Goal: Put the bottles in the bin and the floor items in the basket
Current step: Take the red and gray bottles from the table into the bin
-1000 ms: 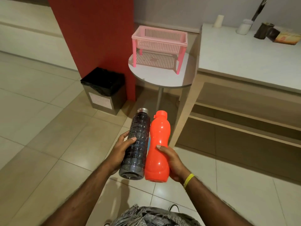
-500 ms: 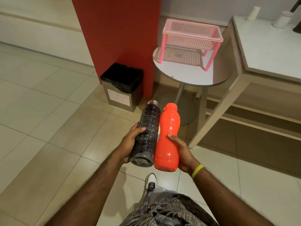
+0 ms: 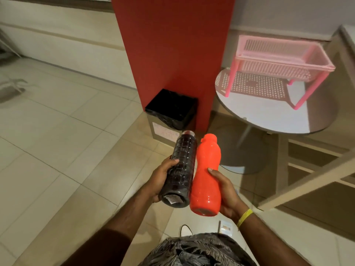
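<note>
A: What has changed since half a second ago?

B: The view has closed in. The bin [image 3: 171, 110] with its black liner now sits just beyond the bottle tops, and the pink basket [image 3: 278, 58] has slid toward the right edge.

A: And the hands?

B: Same grasp as before. The left hand [image 3: 163, 181] is wrapped round the dark bottle [image 3: 182, 164] and the right hand [image 3: 225, 192] round the orange bottle [image 3: 206, 169]. The bottles touch side by side, tilted away, in the air above the floor.

A: The room?

B: Pale floor tiles [image 3: 57, 131] and a red pillar [image 3: 172, 45] with the bin against its foot. The basket stands on a round table [image 3: 269, 116], and a wooden desk frame [image 3: 307, 179] is at the right. A small packet [image 3: 225, 226] lies on the tiles by the right wrist.
</note>
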{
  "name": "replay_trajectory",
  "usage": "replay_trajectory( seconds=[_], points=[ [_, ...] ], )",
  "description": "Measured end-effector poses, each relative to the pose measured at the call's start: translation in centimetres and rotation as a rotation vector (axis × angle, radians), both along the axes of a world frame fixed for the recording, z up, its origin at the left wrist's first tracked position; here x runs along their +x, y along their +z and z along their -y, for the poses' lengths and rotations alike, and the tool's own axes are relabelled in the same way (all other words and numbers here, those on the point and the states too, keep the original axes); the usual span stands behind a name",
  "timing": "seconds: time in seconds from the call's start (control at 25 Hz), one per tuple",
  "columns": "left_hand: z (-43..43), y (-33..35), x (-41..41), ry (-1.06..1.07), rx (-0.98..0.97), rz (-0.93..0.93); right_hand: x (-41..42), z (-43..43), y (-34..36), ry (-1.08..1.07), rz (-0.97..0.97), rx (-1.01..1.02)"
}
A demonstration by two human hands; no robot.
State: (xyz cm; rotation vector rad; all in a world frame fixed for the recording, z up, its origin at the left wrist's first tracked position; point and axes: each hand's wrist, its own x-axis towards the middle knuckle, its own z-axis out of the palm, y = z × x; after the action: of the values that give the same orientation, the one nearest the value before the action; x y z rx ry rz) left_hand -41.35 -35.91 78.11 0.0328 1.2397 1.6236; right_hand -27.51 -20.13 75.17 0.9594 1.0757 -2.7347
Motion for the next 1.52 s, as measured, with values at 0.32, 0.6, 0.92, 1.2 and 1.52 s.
replay_trajectory(
  seconds=[0.32, 0.6, 0.92, 1.2, 1.52],
  points=[
    [-0.9, -0.6, -15.3, -0.003, -0.003, 0.052, -15.1, -1.6, 0.4, 0.061, 0.047, -0.036],
    [-0.2, -1.2, -32.1, -0.134, -0.011, 0.02, -30.7, 0.2, -0.4, -0.06, 0.004, -0.056],
    [-1.9, -0.8, -48.3, -0.34, -0.086, 0.061, -44.2, 1.2, 0.9, -0.214, 0.042, -0.006],
    [-9.8, -4.2, -58.7, -0.403, -0.178, 0.113, -54.0, -5.8, -1.7, -0.23, 0.163, 0.028],
    [-23.5, -5.8, -71.5, -0.451, -0.335, 0.122, -67.4, -19.5, -5.1, -0.182, 0.258, 0.0]
  ],
)
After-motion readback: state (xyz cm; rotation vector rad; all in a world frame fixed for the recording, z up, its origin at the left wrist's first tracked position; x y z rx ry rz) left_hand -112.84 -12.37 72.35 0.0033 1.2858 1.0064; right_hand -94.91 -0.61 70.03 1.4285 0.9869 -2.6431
